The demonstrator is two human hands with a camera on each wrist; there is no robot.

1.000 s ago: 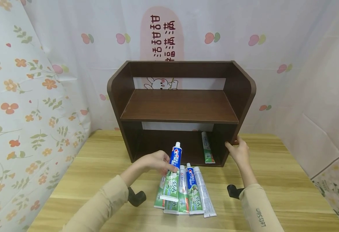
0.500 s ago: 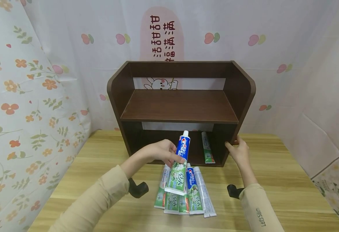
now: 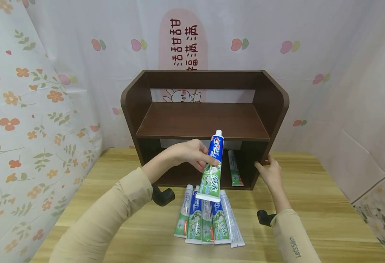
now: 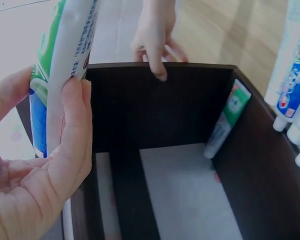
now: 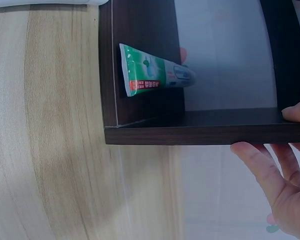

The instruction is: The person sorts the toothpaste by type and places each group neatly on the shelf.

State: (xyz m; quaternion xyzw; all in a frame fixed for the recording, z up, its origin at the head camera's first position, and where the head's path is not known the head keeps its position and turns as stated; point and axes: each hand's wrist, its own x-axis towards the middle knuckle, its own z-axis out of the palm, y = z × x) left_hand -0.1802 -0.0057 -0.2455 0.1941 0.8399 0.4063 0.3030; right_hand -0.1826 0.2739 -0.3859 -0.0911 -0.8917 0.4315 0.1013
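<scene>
My left hand point(image 3: 192, 154) pinches a blue, green and white toothpaste tube point(image 3: 211, 179) between thumb and fingers, cap end up. The tube is in front of the lower compartment of a dark brown two-tier shelf point(image 3: 205, 118), its cap overlapping the middle board in the head view. With the thumb inside and the fingers outside, my right hand point(image 5: 285, 185) grips the shelf's right side panel point(image 5: 205, 135). Inside the lower compartment, near that panel, lies a green and white toothpaste tube point(image 5: 147, 72), cap toward the back.
Several toothpaste tubes point(image 3: 193, 223) lie fanned side by side on the wooden table point(image 3: 139, 233) before the shelf. A black curved piece point(image 3: 162, 196) shows by the left wrist, another point(image 3: 265, 218) by the right. Patterned curtains point(image 3: 37, 109) hang behind and at the sides.
My left hand has lifted the toothpaste tube from over the row on the table, up and to the right, toward the shelf's lower compartment. My right hand keeps its place on the side panel.
</scene>
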